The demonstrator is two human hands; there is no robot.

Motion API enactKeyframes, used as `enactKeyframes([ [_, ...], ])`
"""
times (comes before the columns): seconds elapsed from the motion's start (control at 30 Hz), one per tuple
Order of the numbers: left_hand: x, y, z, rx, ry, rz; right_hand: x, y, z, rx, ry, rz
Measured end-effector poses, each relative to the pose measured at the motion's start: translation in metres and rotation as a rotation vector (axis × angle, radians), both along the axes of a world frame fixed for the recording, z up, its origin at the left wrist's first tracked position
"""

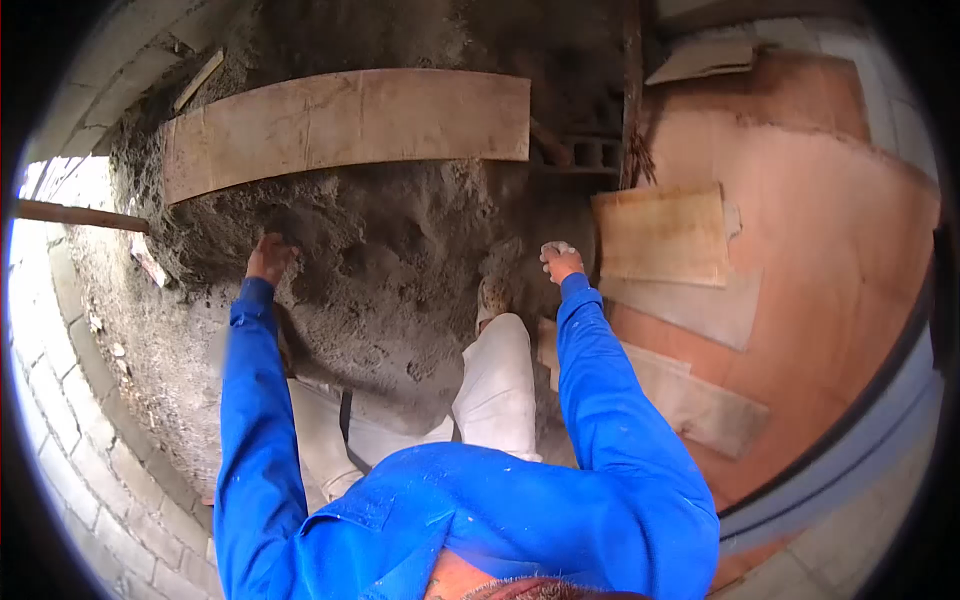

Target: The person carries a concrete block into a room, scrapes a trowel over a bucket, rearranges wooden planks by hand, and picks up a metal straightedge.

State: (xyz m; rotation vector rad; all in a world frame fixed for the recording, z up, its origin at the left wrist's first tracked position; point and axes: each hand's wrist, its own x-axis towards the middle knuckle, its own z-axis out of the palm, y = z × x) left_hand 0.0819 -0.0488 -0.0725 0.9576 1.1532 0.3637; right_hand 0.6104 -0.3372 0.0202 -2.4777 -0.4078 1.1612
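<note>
Grey sand (405,310) spreads before the crosswise plank (350,122), the left hand (270,260) nearer that plank than the right hand (561,261), both grips unclear.

Lumpy grey ground (400,320) below me
My left hand (272,258) is over it — my right hand (562,261), near a tan board (662,236).

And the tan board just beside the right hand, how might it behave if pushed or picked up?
The tan board shows little edge thickness, so it is probably light for its size. It looks flat, so rolling seems unlikely. It appears to overlap a paler sheet, so a push might drag that along.
</note>
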Motion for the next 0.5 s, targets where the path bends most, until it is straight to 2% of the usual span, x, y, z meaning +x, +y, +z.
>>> enactKeyframes([
  [0.03, 0.002, -0.004, 0.036, 0.028, 0.046, 0.058, -0.002, 0.017, -0.017, 0.02, 0.014, 0.01],
  [0.07, -0.001, -0.02, 0.06, 0.183, 0.256, -0.03, 0.017, 0.013, -0.065, 0.021, -0.14, 0.221],
  [0.1, 0.001, -0.03, 0.088, 0.192, 0.432, -0.151, 0.036, 0.026, -0.078, 0.024, -0.14, 0.238],
  [0.13, -0.002, -0.041, 0.108, 0.204, 0.612, -0.278, 0.05, 0.043, -0.092, 0.031, -0.253, 0.361],
  [0.17, -0.051, -0.061, 0.067, 0.244, 0.655, -0.279, 0.062, 0.06, -0.106, 0.039, -0.365, 0.48],
  [0.2, -0.098, -0.084, 0.028, 0.283, 0.695, -0.28, 0.077, 0.076, -0.12, 0.048, -0.363, 0.485],
  [0.23, -0.106, -0.108, 0.046, 0.276, 0.723, -0.179, 0.092, 0.089, -0.136, 0.035, -0.397, 0.482],
  [0.27, -0.123, -0.128, 0.056, 0.139, 0.922, -0.255, 0.106, 0.101, -0.152, 0.021, -0.431, 0.477],
  [0.3, -0.194, -0.169, 0.006, 0.1, 0.961, -0.223, 0.115, 0.111, -0.164, 0.008, -0.465, 0.468],
  [0.33, -0.186, -0.187, 0.032, 0.062, 1.053, -0.227, 0.121, 0.123, -0.164, 0.01, -0.466, 0.463],
  [0.37, -0.23, -0.221, 0.01, -0.054, 1.059, -0.167, 0.12, 0.14, -0.149, -0.08, -0.447, 0.427],
  [0.43, -0.267, -0.275, 0.001, -0.079, 1.199, -0.195, 0.125, 0.163, -0.142, -0.176, -0.429, 0.377],
  [0.5, -0.235, -0.294, 0.034, -0.329, 1.195, -0.088, 0.137, 0.177, -0.157, -0.2, -0.512, 0.501],
])
